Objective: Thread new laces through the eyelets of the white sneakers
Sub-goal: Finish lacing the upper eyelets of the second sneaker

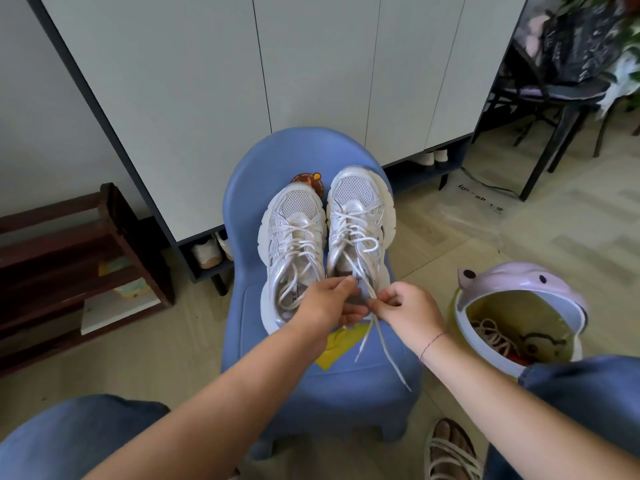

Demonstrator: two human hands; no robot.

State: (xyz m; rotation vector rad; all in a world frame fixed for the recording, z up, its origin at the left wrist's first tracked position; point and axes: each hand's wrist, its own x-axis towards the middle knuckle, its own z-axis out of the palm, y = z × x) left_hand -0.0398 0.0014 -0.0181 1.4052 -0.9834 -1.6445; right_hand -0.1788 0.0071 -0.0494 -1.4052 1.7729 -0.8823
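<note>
Bare forearms; thin reddish thread bracelet (431, 344) round right wrist. Blue denim trousers (79, 441) either side of blue chair (242, 209). Pale strappy sandal (450, 452) just right of its base.

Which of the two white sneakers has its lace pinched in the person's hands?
The sneaker on the right: the left hand and right hand pinch its lace, whose ends trail down the blue chair. On the left sneaker the lace lies untouched.

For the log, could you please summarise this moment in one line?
stage: lacing sneaker; left hand: at its heel, grip unclear; right hand: pinches lace; surface: chair
</note>
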